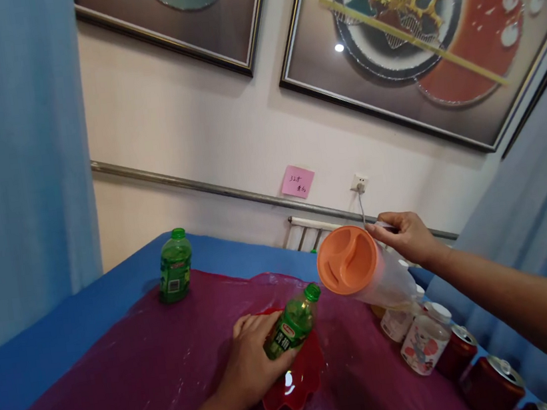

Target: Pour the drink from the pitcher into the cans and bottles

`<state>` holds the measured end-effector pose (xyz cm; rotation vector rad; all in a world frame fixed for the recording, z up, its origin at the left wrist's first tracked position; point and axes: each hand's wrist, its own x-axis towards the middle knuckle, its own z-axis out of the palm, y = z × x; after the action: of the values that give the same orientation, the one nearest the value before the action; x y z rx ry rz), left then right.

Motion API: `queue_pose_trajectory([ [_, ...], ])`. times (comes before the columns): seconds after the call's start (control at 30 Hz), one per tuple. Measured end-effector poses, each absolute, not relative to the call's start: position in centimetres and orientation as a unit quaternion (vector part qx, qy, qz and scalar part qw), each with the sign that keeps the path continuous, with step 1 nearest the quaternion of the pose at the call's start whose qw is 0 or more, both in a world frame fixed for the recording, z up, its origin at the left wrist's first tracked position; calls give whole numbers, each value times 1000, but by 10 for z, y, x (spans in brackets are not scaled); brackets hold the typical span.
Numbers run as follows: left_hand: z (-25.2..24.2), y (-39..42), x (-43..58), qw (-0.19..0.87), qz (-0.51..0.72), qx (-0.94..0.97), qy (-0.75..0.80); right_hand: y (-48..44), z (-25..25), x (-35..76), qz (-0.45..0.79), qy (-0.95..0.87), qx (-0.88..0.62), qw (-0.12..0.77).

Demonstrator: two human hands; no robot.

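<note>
My left hand (pixel 251 362) is closed around a small green bottle (pixel 293 323) with a green cap, held tilted over a red plastic dish (pixel 296 380) on the purple sheet. My right hand (pixel 406 236) grips the handle of a clear pitcher with an orange lid (pixel 347 260). The pitcher is raised and tipped on its side, lid facing me, just right of the bottle's cap. A second green bottle (pixel 175 266) stands upright at the far left of the table, away from both hands.
The table has a blue cloth (pixel 67 319) with a purple plastic sheet (pixel 149 376) over it. At the right stand small patterned jars (pixel 423 345) and red drink cans (pixel 491 386). Blue curtains hang left and right; framed pictures and a pink note are on the wall.
</note>
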<state>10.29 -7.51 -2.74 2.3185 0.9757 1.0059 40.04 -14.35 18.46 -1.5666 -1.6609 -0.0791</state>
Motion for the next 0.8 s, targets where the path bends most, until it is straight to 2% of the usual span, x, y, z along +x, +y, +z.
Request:
queue_pose_trajectory([
  [0.8, -28, -77, 103, 228, 360, 833, 352, -142, 187, 394, -89, -695, -625, 344],
])
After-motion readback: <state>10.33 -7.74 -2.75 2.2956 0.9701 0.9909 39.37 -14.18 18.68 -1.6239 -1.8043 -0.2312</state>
